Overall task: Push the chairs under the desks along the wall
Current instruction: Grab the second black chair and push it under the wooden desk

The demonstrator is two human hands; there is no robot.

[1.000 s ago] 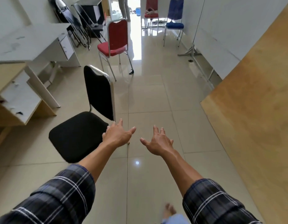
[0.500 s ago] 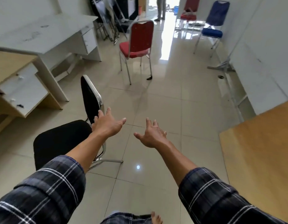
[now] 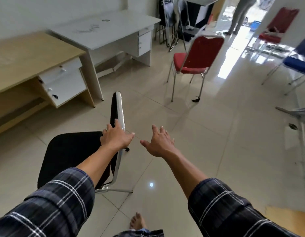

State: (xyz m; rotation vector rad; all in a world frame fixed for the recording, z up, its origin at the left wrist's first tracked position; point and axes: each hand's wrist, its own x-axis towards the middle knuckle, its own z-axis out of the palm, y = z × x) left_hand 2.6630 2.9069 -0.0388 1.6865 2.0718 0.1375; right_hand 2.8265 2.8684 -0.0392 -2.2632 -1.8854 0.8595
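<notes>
A black chair [image 3: 69, 154] with a chrome frame stands on the tiles in front of me, its seat facing the wooden desk [image 3: 25, 55] at the left wall. My left hand [image 3: 116, 136] lies on the top edge of the chair's backrest, fingers spread over the chrome rail. My right hand [image 3: 159, 141] hovers open in the air just right of the backrest, touching nothing. A white desk [image 3: 103, 33] stands beyond the wooden one along the same wall. A red chair [image 3: 194, 57] stands free on the floor to the right of the white desk.
A blue chair [image 3: 297, 65] and another red chair [image 3: 276, 26] stand at the far right. Folded chairs [image 3: 170, 24] lean at the back. A person's legs [image 3: 240, 12] show in the doorway. A metal stand [image 3: 295, 113] is at the right. My bare foot [image 3: 137, 223] is below.
I have moved closer and turned left toward the desks. My left hand has come down onto the black chair's backrest; my right hand stays open beside it.
</notes>
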